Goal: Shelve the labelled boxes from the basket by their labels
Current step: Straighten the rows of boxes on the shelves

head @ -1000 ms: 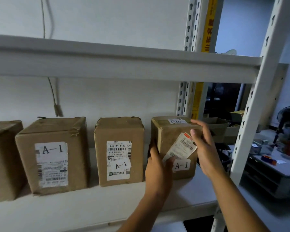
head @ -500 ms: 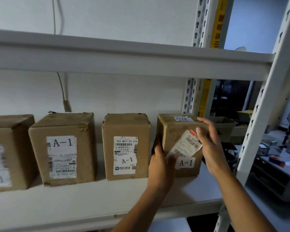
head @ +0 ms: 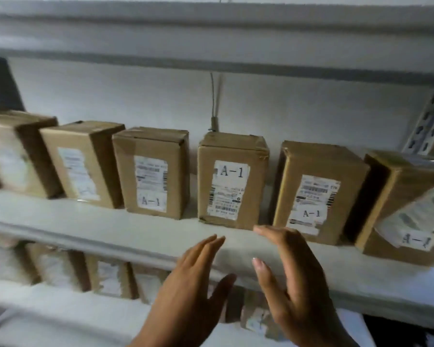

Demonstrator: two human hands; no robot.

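Along the middle shelf [head: 90, 221] stands a row of six brown cardboard boxes, all upright, each with its label facing the near side. From the right: the end box [head: 409, 211] bears a loose shipping slip and a small tag reading A-1; the next box [head: 318, 194] shows a barcode label with an A-1 tag over it; the centre box [head: 232, 181] has A-1 printed at the top of its label; the fourth box [head: 152, 174] reads A-1 at the bottom of its label. Two further boxes at the left [head: 83, 161] [head: 13, 151] are too blurred for their labels to be read. Gaps separate the boxes; none are seen touching. Both hands are raised in front of the shelf edge, near the viewer, clear of every box. Left hand [head: 186, 289]: palm turned inward, fingers extended and held close together, thumb apart, holding nothing. Right hand [head: 291, 279]: fingers slightly curved and close together, thumb separate, also empty. A lower shelf [head: 35, 294] carries more boxes, blurred. A cable [head: 214, 101] hangs down the white wall behind the centre box.
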